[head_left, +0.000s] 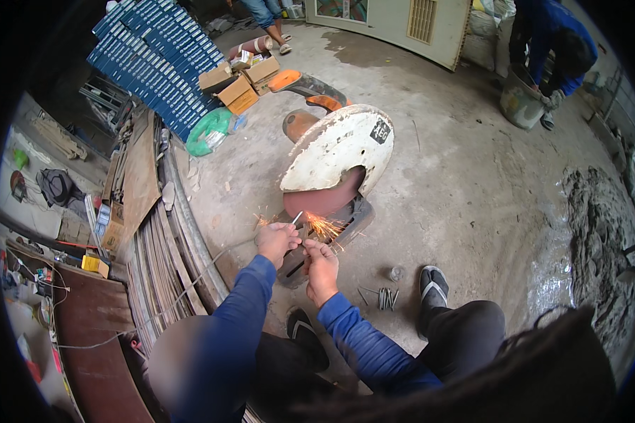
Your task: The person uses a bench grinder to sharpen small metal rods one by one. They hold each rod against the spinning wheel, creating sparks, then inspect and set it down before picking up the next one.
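Observation:
My left hand [279,241] is closed around a short thin metal rod [298,217], whose bright end sticks up beside the reddish abrasive disc [321,201] of a cut-off saw. Orange sparks [323,225] spray from the disc's lower edge, just past my fingertips. Close by on the right, my right hand [321,269] pinches thumb and fingers together; what they grip is too small to make out. The saw's worn white guard [331,151] covers the upper disc, and its orange and black handle [310,86] points away. Both hands hover over the saw's dark base [356,218].
Several thin metal rods [386,298] and a small clear cup [396,273] lie by my right foot. Long metal lengths [183,240] stretch along the left. Behind stand stacked blue boxes [155,67] and open cartons [237,95]. A person bends over a bucket [521,99] at far right.

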